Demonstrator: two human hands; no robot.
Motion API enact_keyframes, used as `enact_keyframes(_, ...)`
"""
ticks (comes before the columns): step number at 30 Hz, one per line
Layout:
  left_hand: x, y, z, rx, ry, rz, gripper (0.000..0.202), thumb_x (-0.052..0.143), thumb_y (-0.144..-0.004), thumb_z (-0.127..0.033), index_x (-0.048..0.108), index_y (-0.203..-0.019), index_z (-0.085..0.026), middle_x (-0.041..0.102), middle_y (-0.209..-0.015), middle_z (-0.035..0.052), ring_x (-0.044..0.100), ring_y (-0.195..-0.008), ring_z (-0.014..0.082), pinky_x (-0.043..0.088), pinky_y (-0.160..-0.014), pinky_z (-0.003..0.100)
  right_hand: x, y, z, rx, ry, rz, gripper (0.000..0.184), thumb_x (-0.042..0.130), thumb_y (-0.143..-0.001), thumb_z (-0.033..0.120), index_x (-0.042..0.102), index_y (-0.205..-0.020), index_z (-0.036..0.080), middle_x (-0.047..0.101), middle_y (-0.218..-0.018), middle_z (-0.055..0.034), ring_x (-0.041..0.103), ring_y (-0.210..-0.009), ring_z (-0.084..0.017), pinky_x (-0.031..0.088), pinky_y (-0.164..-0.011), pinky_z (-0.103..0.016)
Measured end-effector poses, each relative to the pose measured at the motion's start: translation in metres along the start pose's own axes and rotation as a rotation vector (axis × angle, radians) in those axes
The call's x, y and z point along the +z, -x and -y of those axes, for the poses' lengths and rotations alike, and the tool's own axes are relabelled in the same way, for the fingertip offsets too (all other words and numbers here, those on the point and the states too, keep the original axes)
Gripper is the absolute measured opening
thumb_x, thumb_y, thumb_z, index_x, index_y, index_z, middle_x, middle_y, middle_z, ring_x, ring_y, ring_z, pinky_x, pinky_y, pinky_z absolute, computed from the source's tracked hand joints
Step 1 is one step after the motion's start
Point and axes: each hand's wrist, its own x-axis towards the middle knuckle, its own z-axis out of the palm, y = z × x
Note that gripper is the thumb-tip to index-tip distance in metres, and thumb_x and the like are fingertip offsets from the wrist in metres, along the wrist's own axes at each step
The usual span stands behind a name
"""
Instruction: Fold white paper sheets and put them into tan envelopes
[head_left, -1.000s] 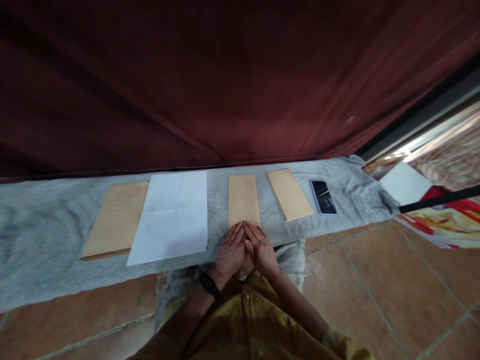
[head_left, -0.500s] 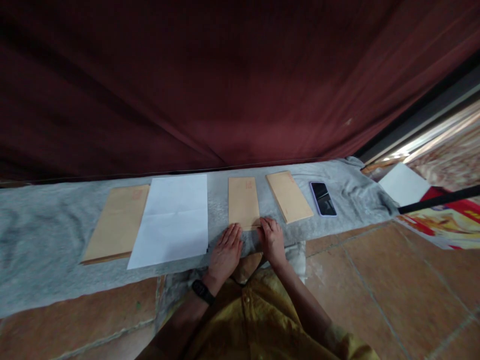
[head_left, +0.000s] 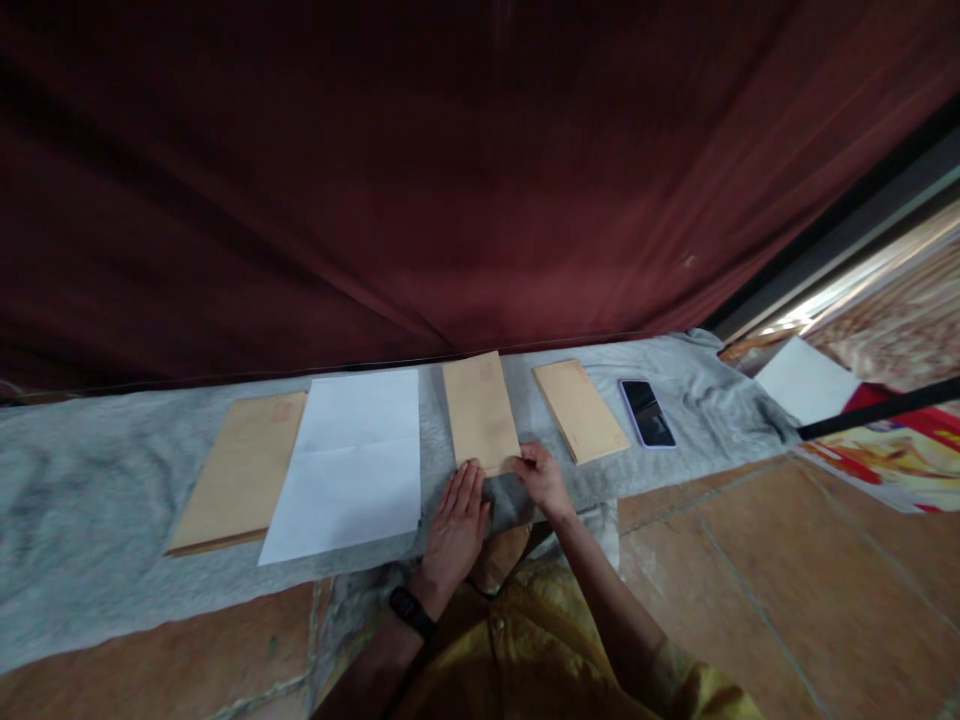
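Note:
A narrow brown envelope (head_left: 478,412) lies on the grey cloth (head_left: 90,500) in front of me, slightly raised at its near end. My right hand (head_left: 541,478) pinches its near right corner. Flat on the cloth at the envelope's near left corner rests my left hand (head_left: 456,520), fingers stretched out, with a dark watch on the wrist. A white sheet (head_left: 352,458) with fold lines lies to the left of the envelope. Beyond that sheet sits a larger brown envelope (head_left: 240,470).
A stack of small brown envelopes (head_left: 579,410) and a dark phone (head_left: 646,412) lie on the cloth to the right. A dark red curtain (head_left: 450,180) hangs behind. White paper (head_left: 806,380), a black rod (head_left: 877,408) and a printed sheet (head_left: 892,460) lie at the far right on the tiled floor (head_left: 787,580).
My hands, together on the envelope's near end a second ago, have parted. The right one now grips the near right corner and the envelope has shifted and tilted a little.

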Motion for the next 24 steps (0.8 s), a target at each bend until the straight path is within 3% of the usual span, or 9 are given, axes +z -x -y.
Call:
enact_keyframes(3,-0.005,-0.006,0.003,-0.009,-0.007,-0.018,0.060,0.038,-0.102,-0.023,0.025,-0.158,-0.009,0.036,-0.162,0.0142,0.028,-0.152,0.0243,0.033,-0.124,0.046,0.011,-0.011,0.003,0.087,-0.123,0.006,0.028,0.055,-0.082,0.048,0.059,-0.079,0.020,0.062,-0.070,-0.0007,0.058,-0.059,-0.015,0.051,-0.048,-0.024)
enact_keyframes(6,-0.008,-0.013,0.005,-0.003,-0.004,-0.006,0.060,0.039,-0.102,-0.025,0.024,-0.158,-0.010,0.035,-0.162,0.0143,0.026,-0.153,0.0244,0.034,-0.123,0.046,0.018,-0.019,0.005,0.168,-0.223,0.015,0.027,0.058,-0.079,0.048,0.059,-0.082,0.020,0.065,-0.074,-0.0012,0.061,-0.062,-0.015,0.053,-0.048,-0.024)
enact_keyframes(13,-0.001,-0.019,0.002,0.060,0.061,0.058,0.063,0.046,-0.100,-0.034,0.030,-0.156,-0.009,0.037,-0.161,0.0168,0.030,-0.152,0.0259,0.036,-0.122,0.046,0.013,-0.016,0.006,0.163,-0.137,0.015,0.018,0.060,-0.081,0.036,0.061,-0.087,0.020,0.068,-0.077,-0.0022,0.064,-0.065,-0.017,0.054,-0.051,-0.025)
enact_keyframes(17,0.002,-0.020,0.001,0.051,0.077,0.069,0.064,0.048,-0.098,-0.034,0.032,-0.155,-0.008,0.039,-0.160,0.0169,0.029,-0.152,0.0261,0.035,-0.122,0.046,0.011,-0.010,0.009,0.049,0.147,-0.055,0.018,0.055,-0.087,0.027,0.063,-0.101,0.018,0.070,-0.088,-0.0068,0.066,-0.077,-0.021,0.057,-0.070,-0.033)
enact_keyframes(21,0.001,-0.021,0.002,0.051,0.079,0.073,0.063,0.048,-0.098,-0.034,0.034,-0.153,-0.008,0.038,-0.160,0.0169,0.030,-0.152,0.0263,0.034,-0.122,0.046,0.010,0.000,0.016,-0.151,0.401,-0.152,0.032,0.049,-0.095,0.025,0.062,-0.121,0.015,0.066,-0.116,-0.0165,0.063,-0.106,-0.027,0.052,-0.095,-0.046)
enact_keyframes(24,0.003,-0.022,0.001,0.039,0.063,0.089,0.060,0.046,-0.098,-0.030,0.037,-0.152,-0.007,0.040,-0.159,0.0177,0.031,-0.151,0.0258,0.034,-0.122,0.046,0.012,0.015,0.020,-0.363,0.400,-0.023,0.037,0.042,-0.101,0.026,0.060,-0.131,0.016,0.061,-0.134,-0.0161,0.055,-0.126,-0.026,0.045,-0.108,-0.047)
